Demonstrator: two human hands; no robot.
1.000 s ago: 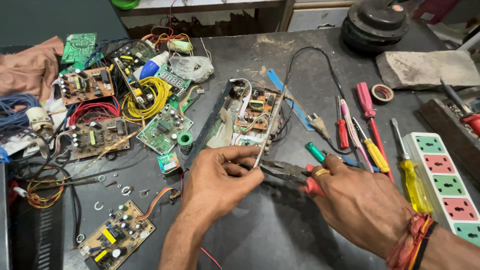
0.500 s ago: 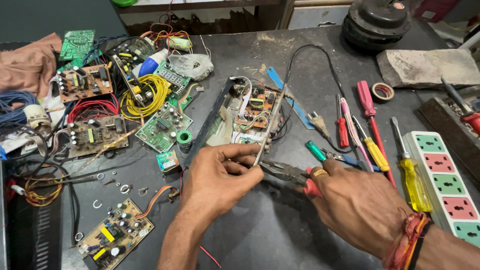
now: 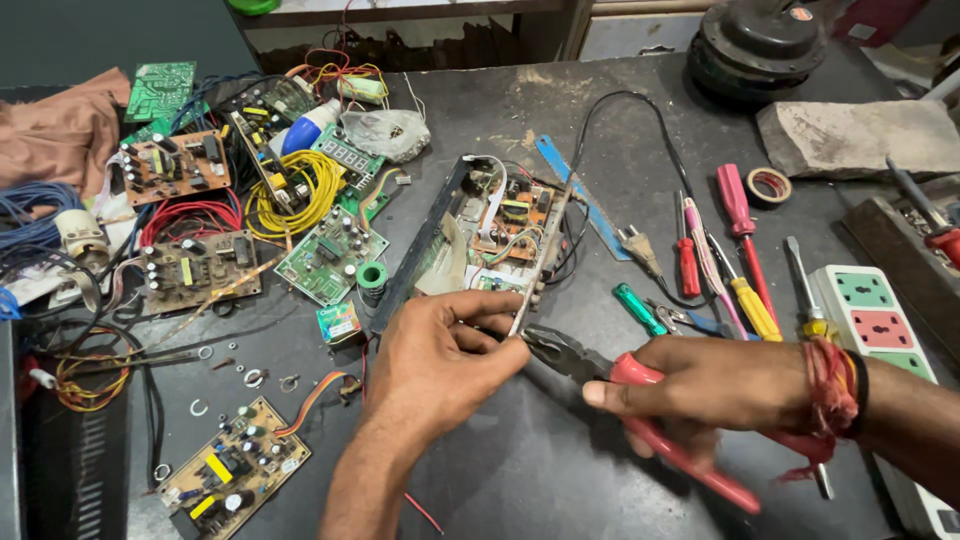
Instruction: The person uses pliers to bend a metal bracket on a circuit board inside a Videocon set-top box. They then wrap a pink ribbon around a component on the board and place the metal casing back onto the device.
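My left hand point(image 3: 440, 362) pinches something small at its fingertips, just at the near edge of an opened electronic unit point(image 3: 492, 238) with a circuit board inside; what it pinches is too small to tell. My right hand point(image 3: 720, 382) grips red-handled pliers point(image 3: 640, 405), whose dark jaws point left and touch the left fingertips. The unit lies on the dark workbench point(image 3: 540, 470), straight ahead of both hands.
Several circuit boards point(image 3: 330, 255), a yellow wire coil point(image 3: 305, 190) and loose washers lie at left. Screwdrivers point(image 3: 742, 235), a green tester point(image 3: 638, 307) and a plug lie right of the unit. A white power strip point(image 3: 880, 330) sits far right, a stone block point(image 3: 860, 135) behind.
My right hand has drawn back to the right with the pliers, showing more of the red handles. My left hand stays at the unit's near edge.
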